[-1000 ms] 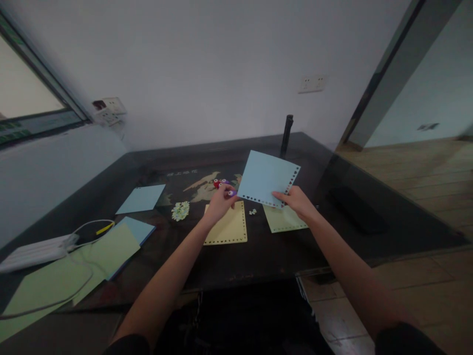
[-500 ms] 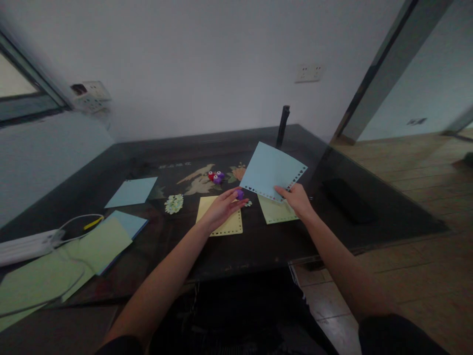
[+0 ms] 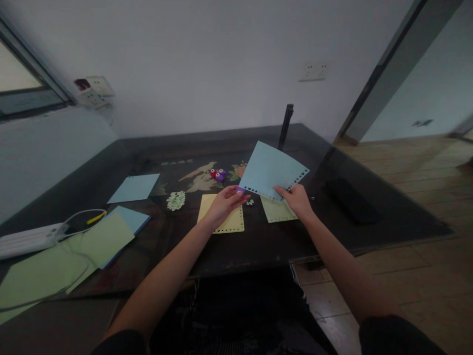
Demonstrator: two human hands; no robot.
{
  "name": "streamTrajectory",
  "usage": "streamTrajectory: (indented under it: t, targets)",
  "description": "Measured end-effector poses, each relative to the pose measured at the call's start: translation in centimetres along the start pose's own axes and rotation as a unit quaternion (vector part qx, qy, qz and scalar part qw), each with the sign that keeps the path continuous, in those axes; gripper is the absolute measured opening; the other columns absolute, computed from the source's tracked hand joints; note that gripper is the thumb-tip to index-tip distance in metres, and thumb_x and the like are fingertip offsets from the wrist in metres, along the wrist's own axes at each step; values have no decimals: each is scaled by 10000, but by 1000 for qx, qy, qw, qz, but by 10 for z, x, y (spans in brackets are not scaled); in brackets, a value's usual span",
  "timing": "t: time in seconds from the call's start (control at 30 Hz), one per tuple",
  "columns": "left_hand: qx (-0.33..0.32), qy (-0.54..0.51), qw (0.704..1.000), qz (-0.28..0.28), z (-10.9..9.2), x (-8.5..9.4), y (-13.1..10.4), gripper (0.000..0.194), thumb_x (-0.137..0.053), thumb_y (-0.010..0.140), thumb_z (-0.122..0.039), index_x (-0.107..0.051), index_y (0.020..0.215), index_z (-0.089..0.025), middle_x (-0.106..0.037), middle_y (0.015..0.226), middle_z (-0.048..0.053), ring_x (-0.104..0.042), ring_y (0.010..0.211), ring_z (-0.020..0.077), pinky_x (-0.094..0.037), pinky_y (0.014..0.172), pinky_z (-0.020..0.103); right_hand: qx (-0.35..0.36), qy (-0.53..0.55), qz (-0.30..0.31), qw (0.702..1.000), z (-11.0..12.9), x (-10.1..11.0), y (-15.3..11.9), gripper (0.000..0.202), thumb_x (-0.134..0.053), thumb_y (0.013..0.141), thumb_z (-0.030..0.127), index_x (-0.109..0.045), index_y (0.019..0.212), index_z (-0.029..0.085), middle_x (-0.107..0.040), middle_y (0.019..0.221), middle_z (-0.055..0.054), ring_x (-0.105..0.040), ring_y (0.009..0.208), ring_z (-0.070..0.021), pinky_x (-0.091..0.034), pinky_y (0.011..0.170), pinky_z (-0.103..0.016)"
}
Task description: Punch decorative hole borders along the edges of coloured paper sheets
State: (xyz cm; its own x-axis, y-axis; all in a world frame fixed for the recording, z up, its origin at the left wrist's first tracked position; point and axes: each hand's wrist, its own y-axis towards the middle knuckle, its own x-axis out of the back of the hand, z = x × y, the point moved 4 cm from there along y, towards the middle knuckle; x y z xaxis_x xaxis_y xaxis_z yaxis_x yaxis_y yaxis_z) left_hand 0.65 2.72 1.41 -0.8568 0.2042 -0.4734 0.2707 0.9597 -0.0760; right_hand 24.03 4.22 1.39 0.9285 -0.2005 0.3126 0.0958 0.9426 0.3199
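My right hand point(image 3: 295, 199) pinches the lower edge of a light blue sheet of paper point(image 3: 271, 165), tilted above the table, with small cut-out shapes along two edges. My left hand point(image 3: 227, 201) is closed on a small purple paper punch point(image 3: 241, 190), mostly hidden by the fingers, which meets the sheet's left corner. Beneath the left hand lies a yellow sheet point(image 3: 232, 224) with punched edges. A pale green sheet point(image 3: 275, 213), also punched, is partly covered by the blue one. Small paper bits point(image 3: 250, 202) lie between them.
Several red and purple punches point(image 3: 219, 174) sit farther back. Left of them are a pile of paper cut-outs point(image 3: 176, 200), a blue sheet point(image 3: 135, 187), stacked green paper point(image 3: 107, 241) and a white power strip point(image 3: 29, 240) with cable. A black case point(image 3: 351, 199) lies right.
My left hand has brought the purple punch up against the left corner of the blue sheet, and its fingers have closed more. My right hand keeps hold of the sheet. The view has shifted slightly.
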Motion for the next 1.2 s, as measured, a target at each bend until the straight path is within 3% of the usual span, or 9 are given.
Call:
streamTrajectory:
  t: [0.67,1.2]
  targets:
    - [-5,-2,1000,8,3,2,1,221,-668,770,-118,-552,958,-129,-668,914,69,-680,895,181,-509,908,323,-4,-31,3,1000,0,2,0,398,-626,727,463,-707,915,122,-715,966,-138,-668,873,-291,-530,768,-425]
    - [-4,-12,1000,4,1,1,1,213,-682,760,-115,-560,934,-125,-668,909,68,-680,878,173,-501,919,335,12,-27,7,1000,9,1,-3,355,-624,734,432,-707,908,134,-717,969,-122,-668,898,-284,-506,832,-434]
